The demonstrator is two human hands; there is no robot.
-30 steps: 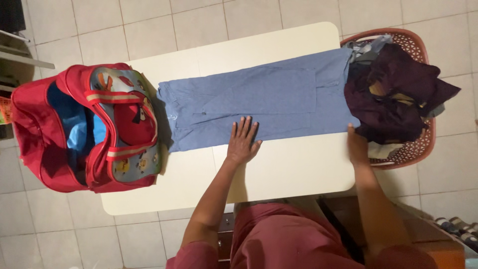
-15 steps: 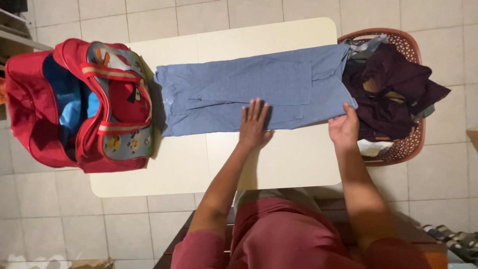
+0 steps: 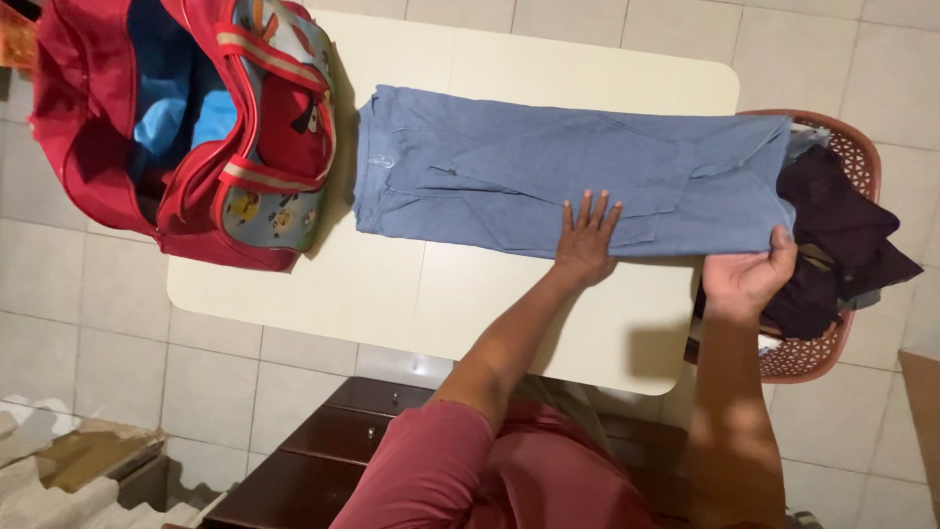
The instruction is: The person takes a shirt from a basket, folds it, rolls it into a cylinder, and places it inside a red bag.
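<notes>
Right hand (image 3: pixel 744 279) lifted trousers (image 3: pixel 548 176) hem, gripping; left hand (image 3: pixel 586 240) flat, open on trousers

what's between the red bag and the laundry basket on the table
In the head view, blue trousers lie flat across the white table, spanning from the red bag to the laundry basket. The left hand presses on them.
</notes>
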